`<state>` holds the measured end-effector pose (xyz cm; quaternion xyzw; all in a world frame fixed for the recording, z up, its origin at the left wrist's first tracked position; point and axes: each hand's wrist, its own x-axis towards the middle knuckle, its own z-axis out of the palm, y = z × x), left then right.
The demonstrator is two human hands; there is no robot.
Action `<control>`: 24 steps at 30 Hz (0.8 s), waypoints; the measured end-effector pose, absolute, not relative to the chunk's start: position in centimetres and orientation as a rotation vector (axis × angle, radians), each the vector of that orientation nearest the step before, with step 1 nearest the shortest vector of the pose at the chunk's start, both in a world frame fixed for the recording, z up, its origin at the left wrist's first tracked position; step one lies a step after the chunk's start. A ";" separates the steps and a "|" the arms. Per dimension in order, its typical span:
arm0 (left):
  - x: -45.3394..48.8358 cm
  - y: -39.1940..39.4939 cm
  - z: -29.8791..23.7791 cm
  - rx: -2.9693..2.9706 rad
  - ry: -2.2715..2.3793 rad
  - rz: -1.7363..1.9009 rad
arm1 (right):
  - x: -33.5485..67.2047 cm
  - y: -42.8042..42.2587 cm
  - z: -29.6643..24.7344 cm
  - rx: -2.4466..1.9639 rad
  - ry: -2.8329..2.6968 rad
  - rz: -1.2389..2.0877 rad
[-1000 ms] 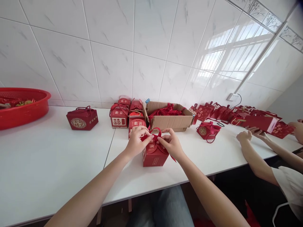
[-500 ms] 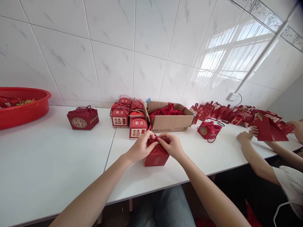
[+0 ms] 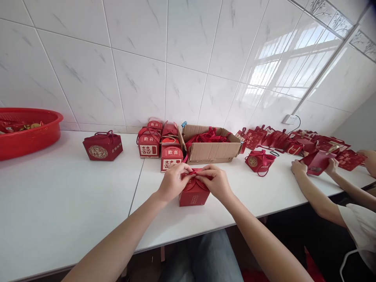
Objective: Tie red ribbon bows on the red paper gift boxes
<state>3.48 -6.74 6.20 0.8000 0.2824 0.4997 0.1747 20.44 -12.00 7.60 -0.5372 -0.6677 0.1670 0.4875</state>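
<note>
Less of the narrow red fabric ribbon (image 3: 192, 172) is exposed than a second ago; it is pinched by left hand (image 3: 174, 182) and right hand (image 3: 216, 182) atop the red cardboard box (image 3: 194, 196), below the grip. Beyond, beside an open brown cardboard carton (image 3: 214, 152), a white-labelled red box (image 3: 171, 151) is partly hidden by the left hand.

Your head camera looks forward and down across the surface (image 3: 73, 196) from close above its near edge, facing the tiled wall (image 3: 188, 35).

The nearest box (image 3: 194, 197) is smooth card, its ribbon (image 3: 193, 172) perhaps satin
</note>
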 end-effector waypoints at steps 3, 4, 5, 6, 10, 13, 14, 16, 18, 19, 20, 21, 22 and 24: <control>3.6 -6.7 6.3 2.258 0.793 1.416 | 20.2 -11.9 7.4 -1.324 -1.618 0.347; 3.6 -6.7 6.3 2.256 0.788 1.406 | 20.2 -11.9 7.4 -1.347 -1.611 0.356; 3.6 -6.7 6.3 2.252 0.783 1.396 | 20.1 -11.8 7.4 -1.377 -1.598 0.373; 3.6 -6.7 6.2 2.249 0.779 1.386 | 20.2 -11.8 7.5 -1.412 -1.580 0.402; 3.5 -6.6 6.2 2.243 0.767 1.352 | 20.4 -11.7 8.2 -1.472 -1.519 0.690; 3.6 -6.7 6.3 2.238 0.759 1.338 | 20.7 -11.7 8.7 -1.400 -1.521 0.909; 3.6 -6.7 6.4 2.233 0.757 1.339 | 20.7 -11.7 8.7 -1.366 -1.527 0.960; 3.8 -6.8 6.5 2.212 0.752 1.347 | 20.8 -11.6 8.6 -1.299 -1.531 1.046; 3.9 -6.8 6.6 2.182 0.749 1.351 | 20.8 -11.5 8.3 -1.250 -1.518 1.099; 4.0 -6.8 6.6 2.166 0.749 1.349 | 20.8 -11.4 8.1 -1.238 -1.505 1.111; 4.1 -6.8 6.5 2.152 0.748 1.346 | 20.8 -11.4 8.0 -1.233 -1.490 1.116; 4.1 -6.7 6.5 2.139 0.749 1.342 | 20.7 -11.4 7.9 -1.230 -1.476 1.118; 4.1 -6.7 6.5 2.130 0.749 1.338 | 20.7 -11.4 7.9 -1.226 -1.468 1.118; 4.1 -6.6 6.5 2.122 0.747 1.328 | 20.5 -11.5 7.9 -1.209 -1.471 1.116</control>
